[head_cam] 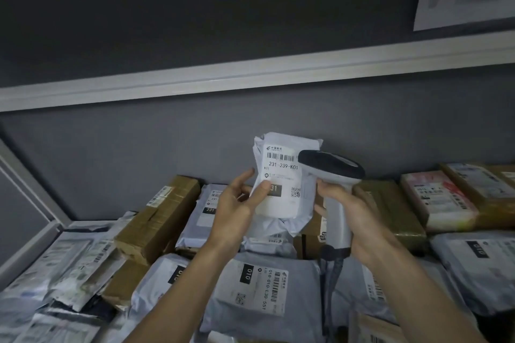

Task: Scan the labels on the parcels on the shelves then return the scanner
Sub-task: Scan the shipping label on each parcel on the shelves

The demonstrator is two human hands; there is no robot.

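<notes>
My left hand (237, 203) holds a white poly-bag parcel (284, 184) upright above the pile, thumb on its lower left edge. Its label (281, 172) faces me and reads 231-239-K01 under a barcode. My right hand (359, 220) grips the handle of a grey-white handheld scanner (334, 175). The scanner's dark head sits just right of the label and points left at it. A coiled cable (334, 273) hangs from the handle's base. More labelled parcels lie on the shelf below.
The shelf is crowded with grey mailer bags (250, 287) and taped brown boxes (158, 217). A box with a pink label (437, 200) sits at the right. A grey back wall with a white rail (250, 75) rises behind. A white shelf frame (30, 195) slants at the left.
</notes>
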